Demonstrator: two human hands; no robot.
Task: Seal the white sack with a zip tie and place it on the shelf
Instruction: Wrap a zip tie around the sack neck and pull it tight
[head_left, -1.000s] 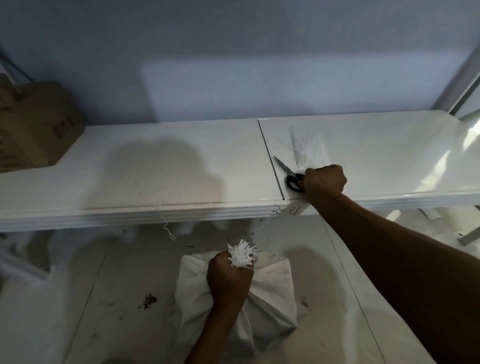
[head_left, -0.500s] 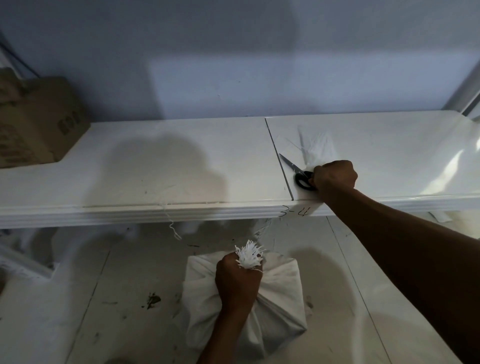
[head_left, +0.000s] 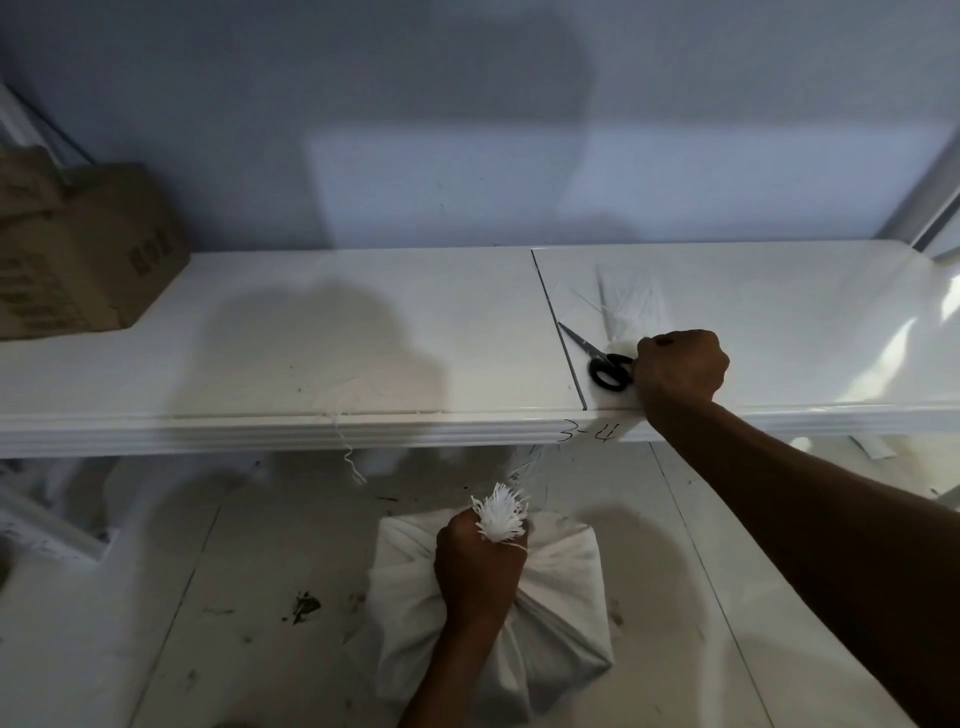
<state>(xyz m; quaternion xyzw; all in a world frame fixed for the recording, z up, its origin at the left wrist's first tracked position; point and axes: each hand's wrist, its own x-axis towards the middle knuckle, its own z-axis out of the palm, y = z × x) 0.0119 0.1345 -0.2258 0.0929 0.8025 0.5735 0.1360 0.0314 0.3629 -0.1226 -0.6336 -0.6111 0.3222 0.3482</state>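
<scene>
The white sack (head_left: 563, 597) stands on the floor below the shelf. My left hand (head_left: 475, 566) is clenched around its gathered neck, and the frayed white top (head_left: 501, 519) sticks up out of the fist. On the white shelf (head_left: 311, 332), a loose bundle of white zip ties (head_left: 631, 301) lies right of the panel seam. My right hand (head_left: 678, 366) rests at the near end of that bundle, fingers curled shut over it. What lies inside the fist is hidden.
Black-handled scissors (head_left: 605, 366) lie on the shelf, touching my right hand's left side. A cardboard box (head_left: 88, 249) sits at the shelf's far left. A thin string (head_left: 348, 457) dangles off the shelf edge. A metal upright (head_left: 930, 208) rises at the right.
Both hands keep their places and grips. Only the view has drifted slightly.
</scene>
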